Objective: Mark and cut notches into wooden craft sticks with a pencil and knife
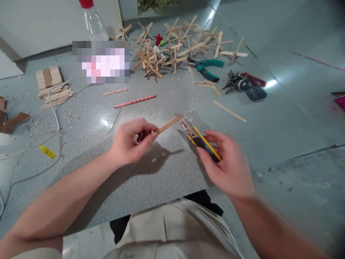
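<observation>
My left hand point(136, 140) pinches one end of a wooden craft stick point(168, 125), which points up and to the right over the grey board point(129, 194). In my right hand point(229, 162) is a yellow and black utility knife point(203, 144), its blade end angled toward the stick's far tip. Motion blurs that tip and the blade, so I cannot tell whether they touch. A patch of pale dust lies on the board beneath. Just beyond my left hand rests a red pencil point(134, 101), with a short craft stick point(115, 91) behind it.
Several crossed-stick pieces point(175, 46) crowd the back. Teal-handled pliers point(208, 68), a bunch of keys point(238, 82) and a loose stick point(229, 111) lie right. Stacked sticks point(51, 86), a white cable point(55, 111) and a clear bottle point(93, 23) are left.
</observation>
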Demonstrator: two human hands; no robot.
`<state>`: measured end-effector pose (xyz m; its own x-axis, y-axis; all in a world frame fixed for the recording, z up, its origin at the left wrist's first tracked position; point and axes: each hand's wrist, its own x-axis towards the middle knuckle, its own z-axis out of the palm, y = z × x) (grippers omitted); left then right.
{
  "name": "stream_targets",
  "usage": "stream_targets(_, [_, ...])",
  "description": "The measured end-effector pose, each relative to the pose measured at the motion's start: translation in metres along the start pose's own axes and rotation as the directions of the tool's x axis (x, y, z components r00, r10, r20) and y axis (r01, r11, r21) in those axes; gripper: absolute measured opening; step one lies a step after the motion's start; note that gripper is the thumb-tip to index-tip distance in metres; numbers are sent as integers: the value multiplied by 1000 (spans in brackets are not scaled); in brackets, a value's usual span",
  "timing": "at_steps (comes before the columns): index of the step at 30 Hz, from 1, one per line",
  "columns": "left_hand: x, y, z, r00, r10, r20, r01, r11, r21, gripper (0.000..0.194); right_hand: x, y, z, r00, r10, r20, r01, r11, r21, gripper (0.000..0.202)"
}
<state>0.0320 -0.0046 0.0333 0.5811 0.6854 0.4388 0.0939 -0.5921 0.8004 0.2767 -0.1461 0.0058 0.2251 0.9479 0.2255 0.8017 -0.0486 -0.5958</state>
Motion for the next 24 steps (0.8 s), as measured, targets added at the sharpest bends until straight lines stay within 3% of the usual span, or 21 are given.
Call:
stream_targets(3, [-1,0,0,1000,3,3,-3,1000,-3,7,10,-2,1,999,-37,20,38,995,-90,40])
stream_targets(7, [-1,-4,1,1000,-15,12,15,1000,12,7,40,-1,8,971,-200,131,227,941,-250,39])
stream_targets(13, [-4,-17,4,990,-130,51,129,991,28,12,106,5,36,920,-285,268,359,888,-288,31])
stream_targets(17, [-9,-20,5,984,-156,90,159,987,-22,13,133,2,39,907,-325,267,400,864,-308,25])
stream_targets(21, [-12,-18,4,989,-140,47,141,990,-13,13,145,-18,49,889,-393,237,448,854,-263,25])
stream_targets(24, [-12,-19,4,992,-127,6,127,991,-34,12,155,-44,77,830,-489,267,541,822,-176,24])
